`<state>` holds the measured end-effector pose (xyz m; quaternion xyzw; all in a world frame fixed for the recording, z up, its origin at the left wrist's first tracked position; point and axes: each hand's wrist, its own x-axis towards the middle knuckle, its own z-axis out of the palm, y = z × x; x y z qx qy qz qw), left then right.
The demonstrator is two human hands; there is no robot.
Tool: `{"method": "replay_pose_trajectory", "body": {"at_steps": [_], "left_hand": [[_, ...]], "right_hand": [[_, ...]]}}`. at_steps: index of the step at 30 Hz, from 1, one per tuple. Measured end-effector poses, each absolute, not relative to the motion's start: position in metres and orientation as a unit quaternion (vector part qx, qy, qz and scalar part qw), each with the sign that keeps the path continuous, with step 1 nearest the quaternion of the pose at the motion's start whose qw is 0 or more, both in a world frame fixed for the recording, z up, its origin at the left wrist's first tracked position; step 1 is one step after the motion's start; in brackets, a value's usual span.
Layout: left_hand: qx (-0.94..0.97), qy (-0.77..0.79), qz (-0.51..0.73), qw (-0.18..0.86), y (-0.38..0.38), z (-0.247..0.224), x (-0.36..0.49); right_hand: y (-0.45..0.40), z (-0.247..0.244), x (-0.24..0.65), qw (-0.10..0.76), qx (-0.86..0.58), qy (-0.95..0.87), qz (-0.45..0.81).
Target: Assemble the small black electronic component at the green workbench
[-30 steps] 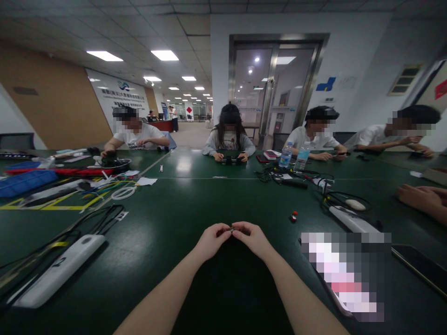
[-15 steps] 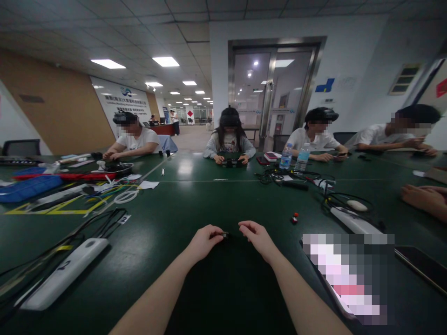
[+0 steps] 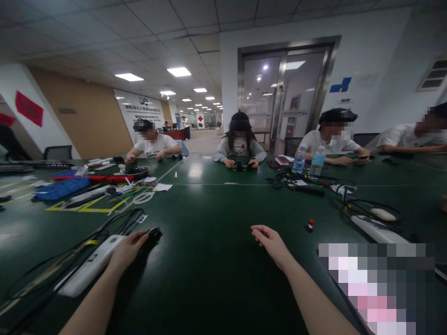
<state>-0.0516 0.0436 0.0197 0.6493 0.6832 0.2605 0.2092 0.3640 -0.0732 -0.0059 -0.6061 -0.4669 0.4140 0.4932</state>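
My left hand [image 3: 131,246] is closed on a small dark, shiny object [image 3: 154,233], pinched at its fingertips. What kind of object it is cannot be made out. This hand is beside a white power strip [image 3: 92,267] marked 2, and its wrist crosses in front of the strip. Over the green table [image 3: 206,265], to the right of centre, my right hand [image 3: 270,239] is held with fingers loosely bent and pointing left. Nothing shows in it. A small red and dark item [image 3: 310,226] lies to the right of that hand.
Cables and a second power strip [image 3: 380,228] are at the right, near a blurred-out flat device [image 3: 349,298]. Two water bottles [image 3: 317,163] stand farther back. A blue tray [image 3: 63,188] is at the left. Several people wearing headsets sit around the table.
My left hand has moved left, carrying the small dark object from the middle to beside the power strip. My right hand has stayed nearly in place. The view has turned slightly left.
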Motion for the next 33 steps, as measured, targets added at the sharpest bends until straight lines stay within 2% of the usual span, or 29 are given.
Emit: {"method": "replay_pose_trajectory", "body": {"at_steps": [11,19,33], "left_hand": [[0.681,0.656,0.271,0.18,0.043,0.013,-0.049],[0.668,0.639,0.314,0.218,0.048,0.004,-0.056],[0.685,0.648,0.28,0.181,0.046,0.007,-0.053]], "right_hand": [[-0.075,-0.001,0.365,0.481,-0.62,-0.451,0.425],[-0.078,0.011,0.36,0.466,-0.637,-0.435,0.434],[-0.076,0.007,0.361,0.473,-0.634,-0.433,0.432]]}}
